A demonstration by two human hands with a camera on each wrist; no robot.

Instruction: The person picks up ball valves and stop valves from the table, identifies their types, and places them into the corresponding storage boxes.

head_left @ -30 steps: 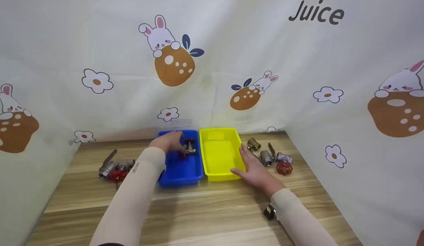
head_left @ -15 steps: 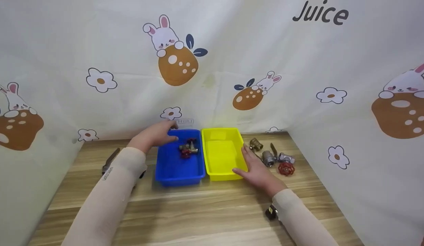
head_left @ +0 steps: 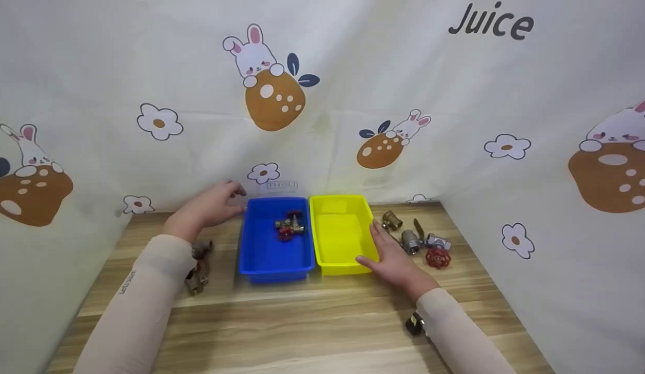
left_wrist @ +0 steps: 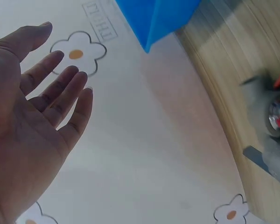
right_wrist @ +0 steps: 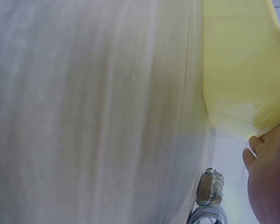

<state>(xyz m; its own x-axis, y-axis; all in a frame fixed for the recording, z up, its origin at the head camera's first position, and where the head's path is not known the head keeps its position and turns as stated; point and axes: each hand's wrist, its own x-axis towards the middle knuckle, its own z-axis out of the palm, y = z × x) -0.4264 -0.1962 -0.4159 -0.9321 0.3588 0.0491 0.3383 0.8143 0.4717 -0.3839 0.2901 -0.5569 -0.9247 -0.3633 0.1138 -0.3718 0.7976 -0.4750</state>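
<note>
My left hand (head_left: 210, 203) hovers just left of the blue bin (head_left: 278, 265), holding nothing; in the left wrist view its fingers are loosely bent. Inside the blue bin lie small brass valves with red handwheels (head_left: 286, 233), toward its right side. My right hand (head_left: 397, 264) rests on the right wall of the yellow bin (head_left: 343, 269), thumb over the front rim and fingers along the side. Nothing lies in the yellow bin. Below the left hand, several valves (head_left: 194, 282) are partly covered by the wrist and sleeve.
Right of the yellow bin stand a brass fitting (head_left: 392, 221), a lever ball valve (head_left: 411, 242) and a valve with a red handwheel (head_left: 437, 256). A printed cloth (head_left: 322, 93) walls the wooden table (head_left: 301, 322) at the back and both sides.
My left hand has come out of the blue bin, leaving the brass valves there, and moved left past its rim. My right hand stays on the yellow bin.
</note>
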